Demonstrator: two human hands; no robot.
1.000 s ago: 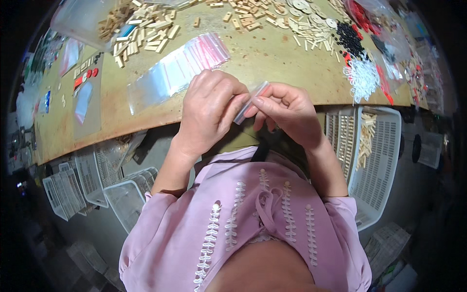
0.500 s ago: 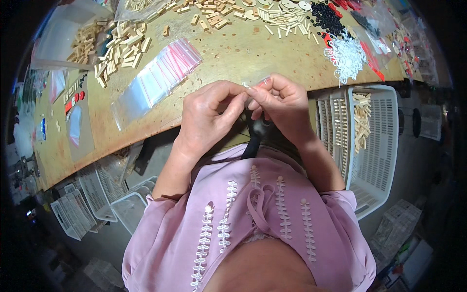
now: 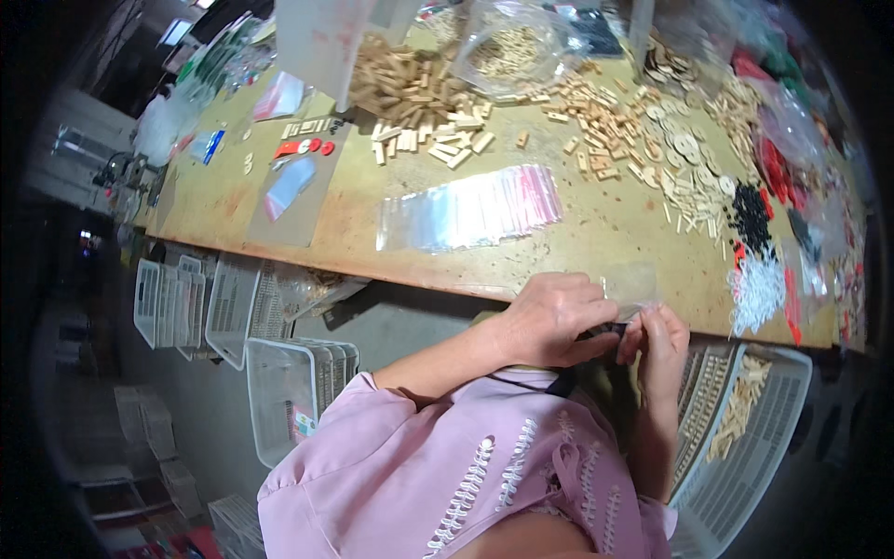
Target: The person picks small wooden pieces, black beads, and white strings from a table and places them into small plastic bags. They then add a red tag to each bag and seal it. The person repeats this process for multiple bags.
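Note:
At the table's front edge, both my hands are close together around a small clear zip bag (image 3: 629,287). My left hand (image 3: 556,319) is closed, its curled fingers at the bag's left side. Thumb and fingers of my right hand (image 3: 661,337) pinch the bag's lower right edge. What lies inside the bag, if anything, cannot be made out. A fanned row of clear bags with pink edges (image 3: 475,207) lies on the table beyond my left hand.
Wooden blocks (image 3: 433,107) are heaped at the back, beside wooden discs (image 3: 684,147). Black beads (image 3: 751,214) and white strings (image 3: 756,291) lie at the right. White crates (image 3: 279,401) stand below the table; another crate (image 3: 778,410) holds wooden pieces.
The view has swung left, so table and hands appear farther right. My hands have stayed together, and more of the clear bag now shows above the fingers.

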